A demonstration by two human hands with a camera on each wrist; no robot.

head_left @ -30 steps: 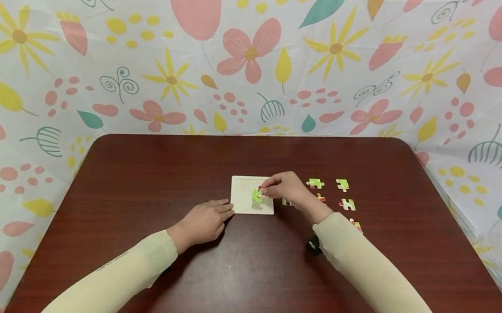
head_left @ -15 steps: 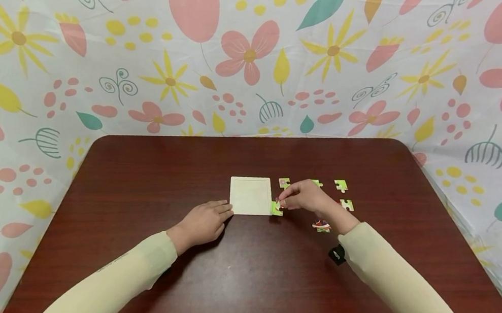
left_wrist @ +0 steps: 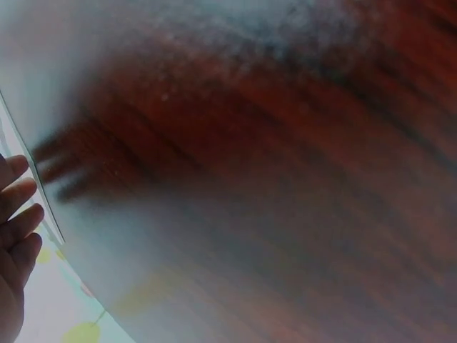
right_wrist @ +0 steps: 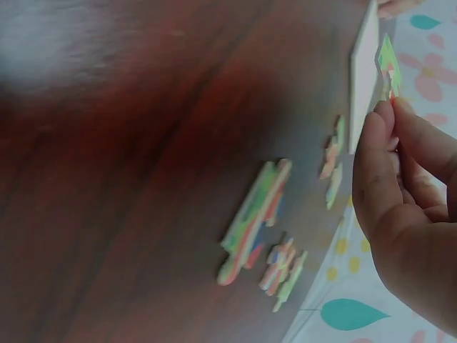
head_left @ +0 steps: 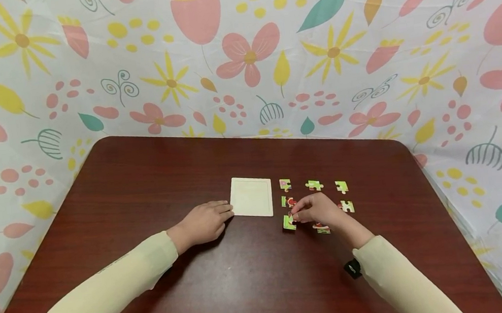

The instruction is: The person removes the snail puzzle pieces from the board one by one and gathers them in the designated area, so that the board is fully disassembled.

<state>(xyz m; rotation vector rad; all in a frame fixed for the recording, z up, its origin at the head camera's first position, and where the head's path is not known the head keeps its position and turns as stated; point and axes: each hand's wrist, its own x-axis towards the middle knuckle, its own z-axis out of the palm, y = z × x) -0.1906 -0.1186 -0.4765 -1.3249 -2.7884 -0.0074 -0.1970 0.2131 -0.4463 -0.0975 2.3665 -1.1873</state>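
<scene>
In the head view my right hand (head_left: 318, 210) pinches a green jigsaw puzzle piece (head_left: 288, 223) by its right side, between thumb and fingertips. The right wrist view shows that puzzle piece (right_wrist: 389, 64) held tilted, and whether it touches the table cannot be told. A square cream puzzle board (head_left: 250, 197) lies flat to the left of the pieces. My left hand (head_left: 205, 222) rests on the table with extended fingers, their tips at the board's left edge. In the left wrist view, the fingers of my left hand (left_wrist: 16, 221) show beside the board's edge.
Several loose puzzle pieces lie spread in rows right of the board, among them a top-left piece (head_left: 285, 185), a top-middle piece (head_left: 314, 185) and a corner piece (head_left: 341, 187). My right hand hides part of the group. A floral cloth (head_left: 251, 75) hangs behind the brown table (head_left: 164, 160).
My right hand has carried the puzzle piece from above the board to the right and nearer to me, to the left column of pieces. My left hand has stayed put.
</scene>
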